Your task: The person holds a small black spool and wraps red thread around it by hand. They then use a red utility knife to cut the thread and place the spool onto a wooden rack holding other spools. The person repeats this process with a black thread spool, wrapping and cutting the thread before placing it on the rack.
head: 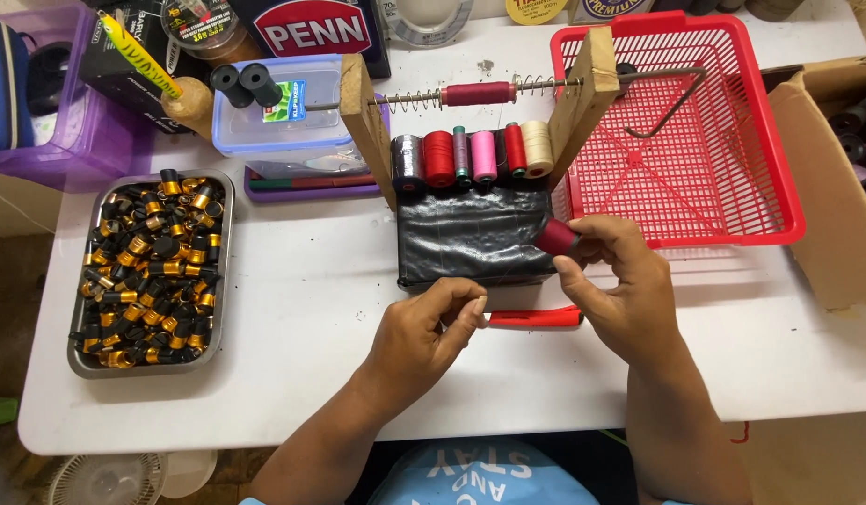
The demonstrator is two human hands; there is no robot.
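Pinching a small dark-red cylindrical spool (555,237) — right hand (620,290) fingers clamped on it, held just before the black block (475,238), axis tilted up-left. Left hand (428,337) fingertips are pressed together nearby, lower-left — thread not discernible. Red pen-like tool (536,318) lies between.

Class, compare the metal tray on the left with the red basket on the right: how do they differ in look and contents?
The metal tray is grey, solid-walled and shallow; the red basket is plastic mesh with taller sides. The metal tray is heaped with small black-and-gold cylindrical parts; the red basket looks nearly empty, with only a bent metal crank handle reaching over it. Both are rectangular and rest on the white table.
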